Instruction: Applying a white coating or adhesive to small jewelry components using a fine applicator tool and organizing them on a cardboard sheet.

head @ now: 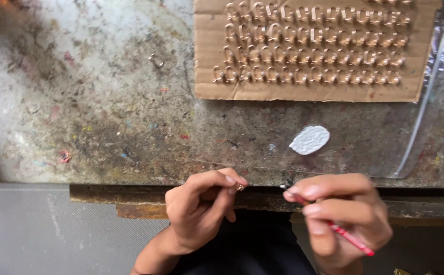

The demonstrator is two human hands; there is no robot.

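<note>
My left hand (201, 209) pinches a tiny golden metal piece (240, 187) between thumb and forefinger, just below the workbench's front edge. My right hand (341, 219) grips a thin red pencil-like tool (352, 240), its pale tip (283, 187) aimed left toward the small piece and a short gap from it. A cardboard sheet (206, 51) at the back carries rows of several similar golden hooked pieces (311, 48). A blob of white paste (309, 139) lies on the bench below the cardboard.
The stained, paint-flecked workbench (105, 117) ends in a rusty front edge (130, 196). One loose metal piece (156, 61) lies left of the cardboard. A clear plastic sheet (425, 102) sits at right. A grey surface (38, 229) lies lower left.
</note>
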